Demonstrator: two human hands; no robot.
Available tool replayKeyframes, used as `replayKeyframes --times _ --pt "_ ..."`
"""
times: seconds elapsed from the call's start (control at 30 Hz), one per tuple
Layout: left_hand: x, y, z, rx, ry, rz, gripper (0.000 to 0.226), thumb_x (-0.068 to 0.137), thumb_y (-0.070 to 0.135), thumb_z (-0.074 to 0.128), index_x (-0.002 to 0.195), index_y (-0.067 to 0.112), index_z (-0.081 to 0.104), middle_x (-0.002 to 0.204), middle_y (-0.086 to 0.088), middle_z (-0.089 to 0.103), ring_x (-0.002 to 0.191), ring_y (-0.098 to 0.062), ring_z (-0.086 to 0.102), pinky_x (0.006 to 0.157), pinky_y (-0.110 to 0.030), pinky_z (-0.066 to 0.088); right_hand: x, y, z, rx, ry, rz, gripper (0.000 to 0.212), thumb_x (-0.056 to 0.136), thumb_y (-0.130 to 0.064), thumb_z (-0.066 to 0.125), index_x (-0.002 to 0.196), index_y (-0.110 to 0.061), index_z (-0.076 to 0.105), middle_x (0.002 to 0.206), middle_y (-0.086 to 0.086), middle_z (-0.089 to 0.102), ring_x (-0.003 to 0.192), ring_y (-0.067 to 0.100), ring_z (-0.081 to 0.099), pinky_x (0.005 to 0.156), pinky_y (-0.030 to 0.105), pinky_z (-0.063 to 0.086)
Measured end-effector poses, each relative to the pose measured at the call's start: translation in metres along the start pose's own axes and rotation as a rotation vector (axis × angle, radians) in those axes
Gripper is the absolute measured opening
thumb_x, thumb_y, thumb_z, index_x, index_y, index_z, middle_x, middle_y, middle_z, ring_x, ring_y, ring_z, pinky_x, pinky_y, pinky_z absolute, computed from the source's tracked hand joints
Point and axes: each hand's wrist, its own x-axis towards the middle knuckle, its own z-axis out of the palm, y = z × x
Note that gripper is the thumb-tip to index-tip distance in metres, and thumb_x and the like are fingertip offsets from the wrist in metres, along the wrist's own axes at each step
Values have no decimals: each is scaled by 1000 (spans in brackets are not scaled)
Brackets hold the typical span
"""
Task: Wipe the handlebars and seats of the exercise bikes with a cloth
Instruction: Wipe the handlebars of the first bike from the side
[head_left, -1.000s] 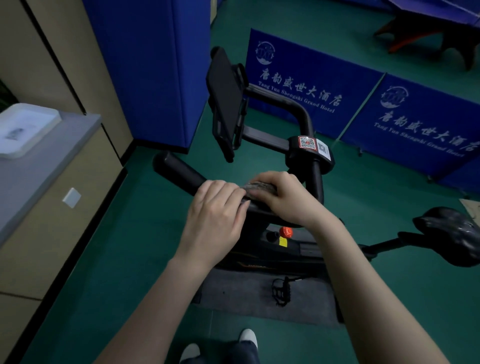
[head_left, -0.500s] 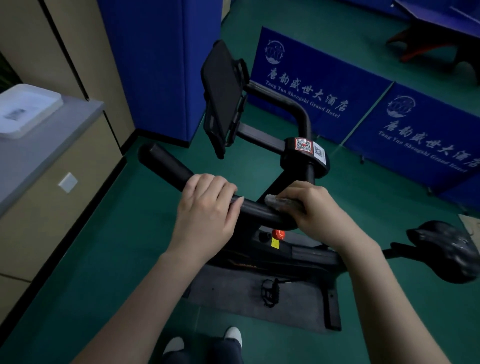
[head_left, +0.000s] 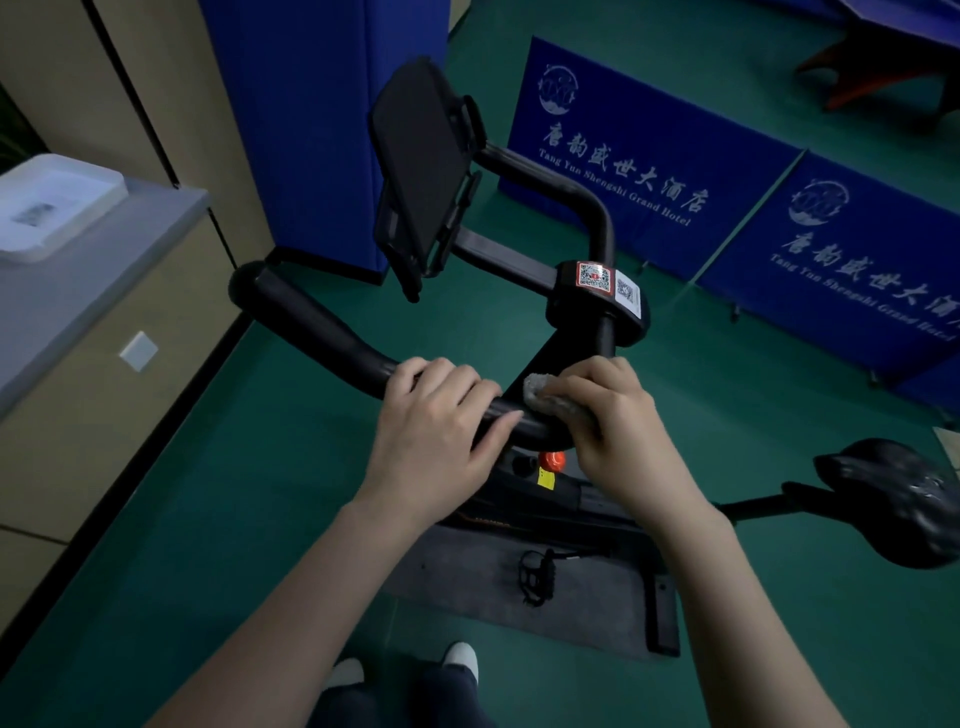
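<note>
The left hand (head_left: 441, 441) grips the handlebar (head_left: 332, 332). The right hand (head_left: 613, 431) presses a grey cloth (head_left: 545, 395) around the bar's bend. Risk: the bunched cloth slips from the fingers, leaving sections unwiped; the seat (head_left: 904, 499) remains untouched.

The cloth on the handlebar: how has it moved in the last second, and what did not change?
The right hand, gripping the grey cloth, slid it along the handlebar toward the stem, away from the left hand. A gap of bare bar now shows between the hands, which touched before. The left hand kept its grip on the bar; the seat stays untouched.
</note>
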Motion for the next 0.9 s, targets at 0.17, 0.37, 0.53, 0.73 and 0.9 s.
replayKeyframes --times 0.17,0.37,0.53,0.73,0.9 --pt "0 1 2 -7 23 -14 33 95 43 47 94 17 68 87 5 65 86 -18 58 92 -34 34 -11 18 15 106 402 223 13 90 -2 62 101 0 70 97 11 59 94 30 53 82 25 40" --pt "0 4 4 18 50 -21 31 95 42 48 92 17 68 87 5 64 85 -18 58 90 -33 32 -42 -4 54 371 731 440 15 86 2 65 101 -1 68 100 11 51 94 14 53 88 16 43" --pt "0 6 4 18 66 -24 29 94 40 50 91 17 68 86 5 65 85 -18 58 89 -34 33 -33 -1 53 537 811 596 13 90 -1 61 102 0 66 102 15 53 91 0 51 85 14 41" --pt "0 10 3 17 81 -59 30 93 40 48 89 17 67 85 5 64 85 -18 58 90 -33 31 -51 -20 65 706 770 644 13 91 -9 60 104 -12 60 104 6 52 96 5 54 87 15 42" --pt "0 14 2 7 93 -86 29 92 39 49 88 17 67 85 6 65 85 -19 58 92 -32 30 -51 -10 64 921 793 774 11 96 -11 53 100 -21 54 96 -1 60 86 3 58 80 18 45"
